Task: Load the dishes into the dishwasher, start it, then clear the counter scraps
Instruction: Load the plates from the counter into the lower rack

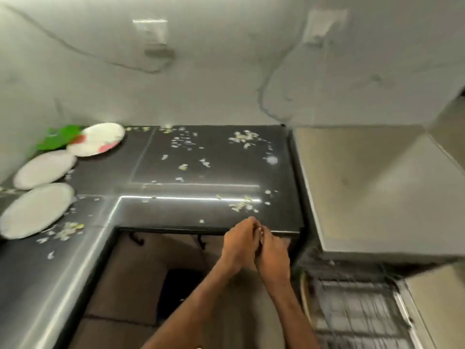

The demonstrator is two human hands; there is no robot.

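My left hand (239, 241) and my right hand (273, 258) meet at the front edge of the dark counter (221, 170), touching each other. The left hand's fingers lie fairly straight, tips on the counter edge. Most of the right hand's fingers are hidden behind the left hand. Pale food scraps (242, 205) lie just beyond the hands, and more scraps (245, 137) are scattered toward the back. Three white plates stand on the left arm of the counter: one with pink marks (99, 138), a middle one (45, 168) and a near one (35, 210).
A green item (57, 139) lies behind the plates by the wall. A stainless steel box (377, 187) adjoins the counter on the right. Below it a wire dish rack (357, 313) is pulled out. Brown floor (130, 285) shows inside the counter's L.
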